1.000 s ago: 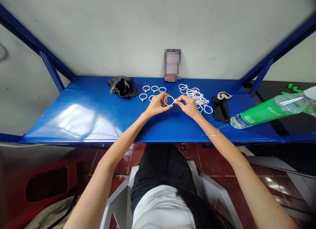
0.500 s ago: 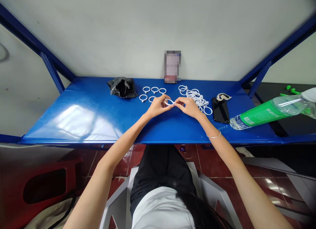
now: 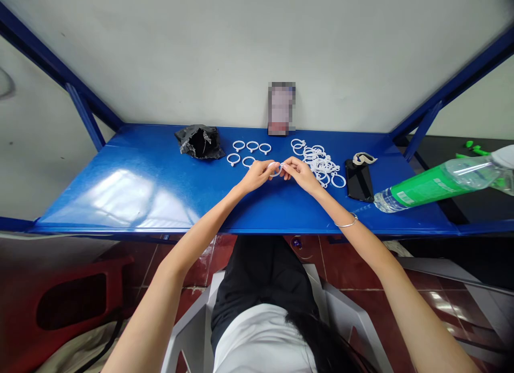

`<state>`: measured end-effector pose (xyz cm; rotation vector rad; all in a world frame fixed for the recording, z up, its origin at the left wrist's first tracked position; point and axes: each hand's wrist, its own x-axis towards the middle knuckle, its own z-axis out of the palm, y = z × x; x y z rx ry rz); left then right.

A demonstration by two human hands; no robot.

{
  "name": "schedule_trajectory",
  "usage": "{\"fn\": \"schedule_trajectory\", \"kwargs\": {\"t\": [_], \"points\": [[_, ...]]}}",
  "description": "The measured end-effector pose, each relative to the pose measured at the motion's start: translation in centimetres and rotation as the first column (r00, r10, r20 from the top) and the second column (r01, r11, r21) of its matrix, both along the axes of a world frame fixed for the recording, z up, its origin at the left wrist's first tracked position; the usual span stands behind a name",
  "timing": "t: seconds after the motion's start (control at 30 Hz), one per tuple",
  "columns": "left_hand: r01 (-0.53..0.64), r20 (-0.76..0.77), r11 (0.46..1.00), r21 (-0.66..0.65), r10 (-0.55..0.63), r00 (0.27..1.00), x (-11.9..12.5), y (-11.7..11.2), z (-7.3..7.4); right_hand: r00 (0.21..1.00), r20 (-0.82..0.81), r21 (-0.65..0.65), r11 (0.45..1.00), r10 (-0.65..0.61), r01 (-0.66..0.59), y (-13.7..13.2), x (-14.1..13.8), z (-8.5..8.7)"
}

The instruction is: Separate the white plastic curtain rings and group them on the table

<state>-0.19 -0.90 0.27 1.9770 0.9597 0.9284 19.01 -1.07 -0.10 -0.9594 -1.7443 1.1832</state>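
Note:
A white plastic curtain ring (image 3: 277,174) is held just above the blue table, between my two hands. My left hand (image 3: 257,176) pinches its left side with thumb and fingers. At its right side, where the ring's small eyelet would be, the fingertips of my right hand (image 3: 299,174) are closed on it; they partly cover that spot. Several similar rings (image 3: 252,146) lie spaced apart in rows beyond my left hand. A loose heap of more rings (image 3: 321,161) lies just past my right hand, which hides a part of it.
On the blue table (image 3: 160,196) a crumpled black plastic bag (image 3: 199,142) lies at the back left. A blurred-out phone-like object (image 3: 281,109) leans on the wall. To the right are a black phone (image 3: 358,181), a rolled pale strip (image 3: 363,158) and a green-labelled bottle (image 3: 437,183).
My right fingers have curled more tightly around the ring's right side, and the right wrist has shifted slightly left. My left thumb now lies over more of the ring, which has tilted.

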Motion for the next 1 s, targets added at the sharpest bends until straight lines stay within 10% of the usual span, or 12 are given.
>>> {"fn": "schedule_trajectory", "kwargs": {"t": [0.43, 1.0], "points": [[0.019, 0.199, 0.951, -0.307, 0.044, 0.979, 0.07, 0.44, -0.39, 0.973, 0.138, 0.455, 0.884, -0.185, 0.103, -0.54, -0.11, 0.14], [0.118, 0.239, 0.917, -0.38, -0.026, 0.971, 0.38, 0.27, -0.46, 0.966, 0.142, 0.445, 0.886, -0.214, 0.131, -0.81, -0.15, 0.45]]}}
